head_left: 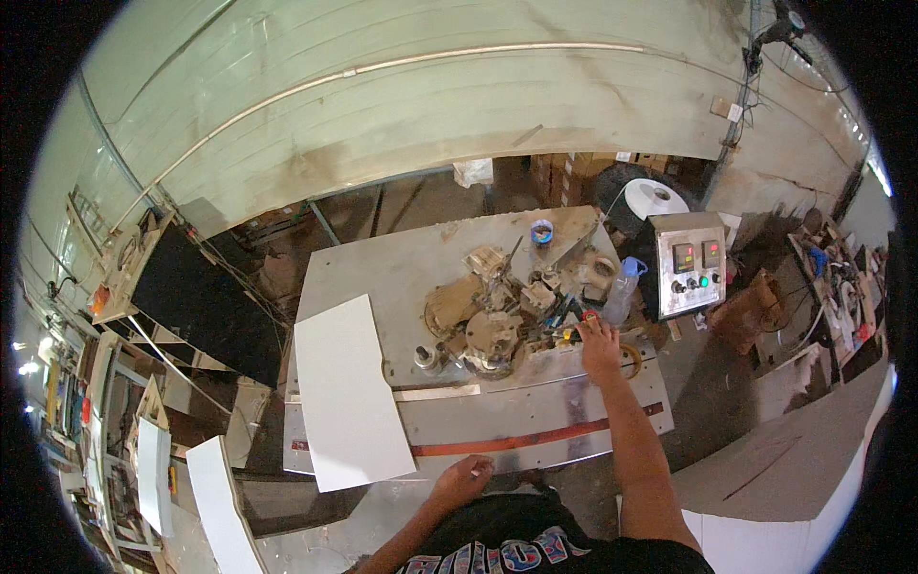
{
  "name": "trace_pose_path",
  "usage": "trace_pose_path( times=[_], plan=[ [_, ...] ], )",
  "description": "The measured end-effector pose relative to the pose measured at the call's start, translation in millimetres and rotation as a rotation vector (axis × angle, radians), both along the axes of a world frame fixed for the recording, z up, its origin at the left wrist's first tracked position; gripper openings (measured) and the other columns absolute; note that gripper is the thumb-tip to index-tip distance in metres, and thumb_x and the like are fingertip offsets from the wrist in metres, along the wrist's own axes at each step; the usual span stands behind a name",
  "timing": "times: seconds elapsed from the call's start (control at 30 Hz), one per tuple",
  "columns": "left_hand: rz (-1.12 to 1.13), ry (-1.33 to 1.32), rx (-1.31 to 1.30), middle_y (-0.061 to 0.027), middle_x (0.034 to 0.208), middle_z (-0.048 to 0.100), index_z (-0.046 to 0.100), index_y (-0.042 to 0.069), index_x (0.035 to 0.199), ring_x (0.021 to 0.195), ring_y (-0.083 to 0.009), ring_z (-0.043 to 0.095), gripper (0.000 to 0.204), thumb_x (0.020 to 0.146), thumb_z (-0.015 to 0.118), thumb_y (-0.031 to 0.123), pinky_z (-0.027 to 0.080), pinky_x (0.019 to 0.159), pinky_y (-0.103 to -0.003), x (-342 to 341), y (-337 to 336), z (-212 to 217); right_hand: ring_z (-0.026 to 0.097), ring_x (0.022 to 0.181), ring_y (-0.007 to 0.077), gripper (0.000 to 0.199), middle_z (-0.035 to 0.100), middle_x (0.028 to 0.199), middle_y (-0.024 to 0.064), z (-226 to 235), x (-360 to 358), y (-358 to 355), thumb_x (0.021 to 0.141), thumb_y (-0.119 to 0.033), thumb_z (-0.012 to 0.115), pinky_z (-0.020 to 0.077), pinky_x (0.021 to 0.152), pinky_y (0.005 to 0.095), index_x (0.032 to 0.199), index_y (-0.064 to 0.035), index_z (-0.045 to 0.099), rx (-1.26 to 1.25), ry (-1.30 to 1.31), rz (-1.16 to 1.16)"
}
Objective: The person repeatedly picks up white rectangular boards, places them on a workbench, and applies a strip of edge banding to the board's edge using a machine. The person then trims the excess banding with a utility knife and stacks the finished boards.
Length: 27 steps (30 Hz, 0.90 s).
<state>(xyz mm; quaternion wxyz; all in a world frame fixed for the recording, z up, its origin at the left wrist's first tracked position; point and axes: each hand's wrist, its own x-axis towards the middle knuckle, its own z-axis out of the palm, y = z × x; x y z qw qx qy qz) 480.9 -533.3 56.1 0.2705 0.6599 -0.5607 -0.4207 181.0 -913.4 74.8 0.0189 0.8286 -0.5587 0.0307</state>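
Observation:
My right hand (601,352) reaches forward over the right part of the worktable (564,411). Its fingers are bent down at a small red and yellow item (590,317) beside the machine; the fingers hide most of it, so its kind is unclear. My left hand (464,478) is curled near the table's front edge, with a small pale spot at the fingers that I cannot make out. A machine with rollers and a round head (492,340) stands mid-table. To its left lies a white panel (349,397) with one wavy edge, overhanging the front.
A metal control box (688,268) with lit displays stands on the right, beside a clear bottle with a blue cap (626,287) and a white reel (656,197). A blue cup (542,232) sits at the back. More white panels (222,502) stand at lower left.

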Motion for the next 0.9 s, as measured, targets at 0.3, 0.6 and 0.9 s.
trace_pose_path(
  times=[0.3,0.6,0.9],
  plan=[
    [-0.162,-0.054,0.011,-0.0223,0.124,0.08,0.072,0.007,0.138,0.114,-0.0405,0.078,0.041,0.112,0.064,0.038,0.061,0.1,-0.053,7,-43,38,0.049,0.148,0.0368,0.054,0.058,0.15,0.0148,-5,-9,-6,0.098,-0.005,0.075,0.0384,0.126,0.0591,0.151,-0.0133,0.064,-0.104,-0.052,-0.042],
    [-0.256,-0.11,-0.06,-0.0262,0.141,0.071,0.072,0.004,0.137,0.127,-0.048,0.069,0.043,0.112,0.065,0.038,0.055,0.111,-0.056,55,-63,23,0.075,0.103,0.0379,0.063,0.072,0.112,0.0123,3,27,142,0.091,-0.028,0.084,0.0603,0.09,0.0557,0.153,-0.0268,0.069,0.157,-0.193,0.227],
    [-0.247,-0.219,-0.139,-0.029,0.176,0.039,0.032,0.0,0.172,0.15,-0.0503,0.051,0.082,0.104,0.069,0.029,0.043,0.126,-0.057,92,-83,13,0.073,0.107,0.0448,0.057,0.069,0.118,0.0188,-21,192,200,0.109,-0.04,0.065,0.0615,0.088,0.0558,0.165,-0.0281,0.058,0.306,-0.375,0.143]
  ],
)
